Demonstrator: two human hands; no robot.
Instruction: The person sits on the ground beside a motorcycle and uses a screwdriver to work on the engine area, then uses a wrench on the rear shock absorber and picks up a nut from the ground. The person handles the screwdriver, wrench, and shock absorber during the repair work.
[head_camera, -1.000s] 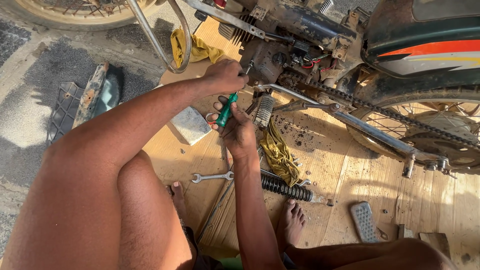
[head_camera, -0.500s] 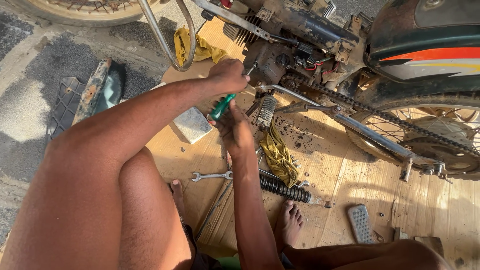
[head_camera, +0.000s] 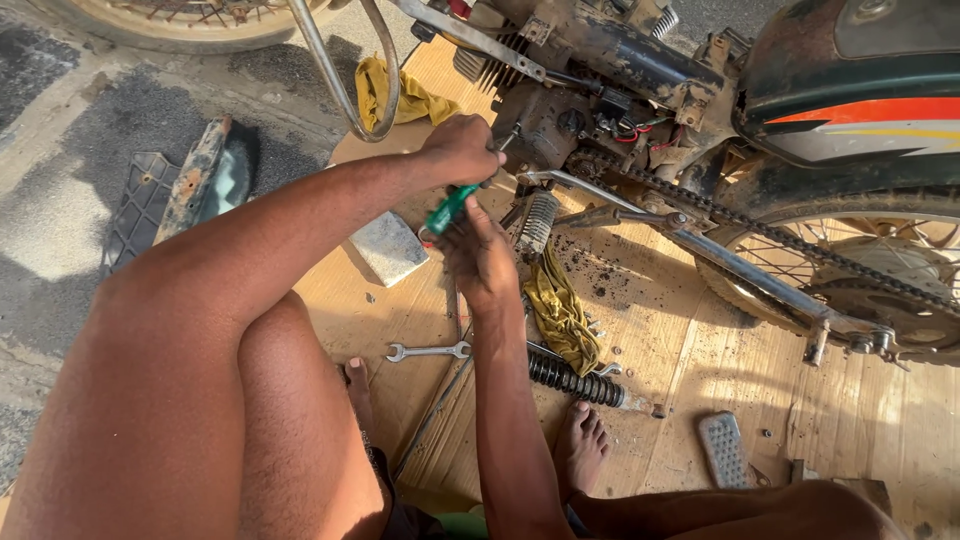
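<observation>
My left hand (head_camera: 462, 148) is closed around the upper part of a green-handled screwdriver (head_camera: 450, 208), whose tip points into the dirty motorcycle engine (head_camera: 560, 120). Just below it, my right hand (head_camera: 482, 258) has its fingers on the lower end of the green handle. Both arms reach forward over my bent knees. The screwdriver's tip is hidden behind my left fist.
The motorcycle stands on a wooden board (head_camera: 700, 370), chain (head_camera: 700, 205) and rear wheel (head_camera: 850, 260) on the right. On the board lie a spanner (head_camera: 425, 351), a yellow rag (head_camera: 560, 315), a black spring (head_camera: 575, 380), a grey block (head_camera: 388, 247) and a foot pedal (head_camera: 722, 448). A curved metal bar (head_camera: 345, 75) hangs beside my left hand.
Both hands stay on the screwdriver at the engine. The view has shifted slightly, so the motorcycle sits a little further right and lower.
</observation>
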